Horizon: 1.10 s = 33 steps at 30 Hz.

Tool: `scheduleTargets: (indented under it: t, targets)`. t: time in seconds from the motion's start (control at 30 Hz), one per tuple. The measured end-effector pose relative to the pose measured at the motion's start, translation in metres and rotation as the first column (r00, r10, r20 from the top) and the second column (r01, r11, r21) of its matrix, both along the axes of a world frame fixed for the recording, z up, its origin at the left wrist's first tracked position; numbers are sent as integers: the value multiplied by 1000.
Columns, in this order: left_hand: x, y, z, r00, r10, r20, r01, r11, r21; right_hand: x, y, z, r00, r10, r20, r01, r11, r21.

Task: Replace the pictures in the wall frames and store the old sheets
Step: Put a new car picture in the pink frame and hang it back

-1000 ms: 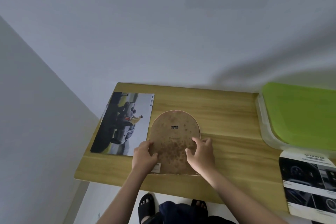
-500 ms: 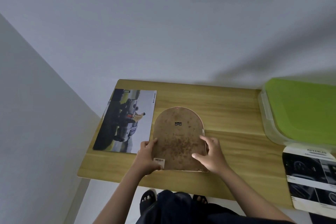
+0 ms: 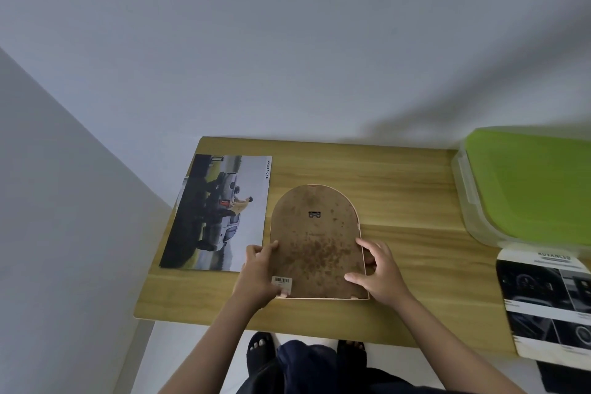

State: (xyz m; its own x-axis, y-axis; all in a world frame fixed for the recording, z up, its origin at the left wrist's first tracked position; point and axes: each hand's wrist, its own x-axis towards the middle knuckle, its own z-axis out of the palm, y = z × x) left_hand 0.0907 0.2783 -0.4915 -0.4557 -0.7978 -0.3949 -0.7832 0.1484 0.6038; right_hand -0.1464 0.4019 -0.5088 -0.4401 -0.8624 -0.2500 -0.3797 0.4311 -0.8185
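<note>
Frame, arched (image 3: 315,243), lying back-up at centre of the picture on the wooden table (image 3: 415,253). Left of centre: car print (image 3: 220,214), flat, just beside the frame. Left hand (image 3: 260,272) grasps the frame's lower left edge, thumb on the stained backing; right hand (image 3: 380,272) grasps the lower right edge, fingers spread. Right edge: green-lidded box (image 3: 527,185), with an arch-cut dashboard sheet (image 3: 550,301) below it. Step judged in hand: opening or closing the back. Next move calls for working the small tabs at the bottom rim.
</note>
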Motion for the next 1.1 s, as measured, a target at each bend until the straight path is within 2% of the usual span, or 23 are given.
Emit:
scheduleTargets:
  t: [0.27,0.47,0.6,0.7,0.83,1.1]
  targets:
    - [4,-10,-3,994,-99,43,101,994,-51,-3,-1,-2,999,35,-23,-35,999,25]
    - [-3,-17,4,984,-141,107,149,987,-66,-9,-16,6,989,145,-14,-141,977,159]
    - [-14,-39,18,972,-190,137,196,980,-32,-20,-39,19,981,160,-108,-134,967,216]
    - [-29,-55,23,971,-183,156,188,982,-17,-24,-64,28,979,141,-148,-105,969,224]
    - [-42,-65,21,960,-163,229,164,986,14,-24,-83,28,969,193,-155,-133,934,331]
    - [-46,-72,18,963,-159,218,142,986,92,-27,-91,24,972,195,-129,-133,915,380]
